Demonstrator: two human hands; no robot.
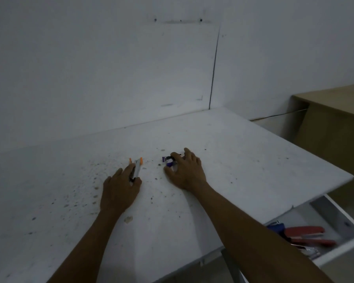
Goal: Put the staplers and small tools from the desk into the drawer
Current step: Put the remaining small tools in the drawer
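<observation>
On the white desk (243, 160), my left hand (119, 188) has its fingers closed around a white tool with orange tips (138, 166); the tool still lies on the desktop. My right hand (185, 172) covers a small purple stapler (168, 161), fingers curled over it; the stapler rests on the desk. At the lower right the white drawer (335, 207) stands open. Inside it lie a red stapler (307, 234) and a blue tool (276, 227), partly hidden behind my right forearm.
The desk stands in a corner of white walls. Its surface is speckled with dark spots and has a small chip (128, 219) near the left forearm. A wooden cabinet (335, 123) stands to the right beyond the desk edge.
</observation>
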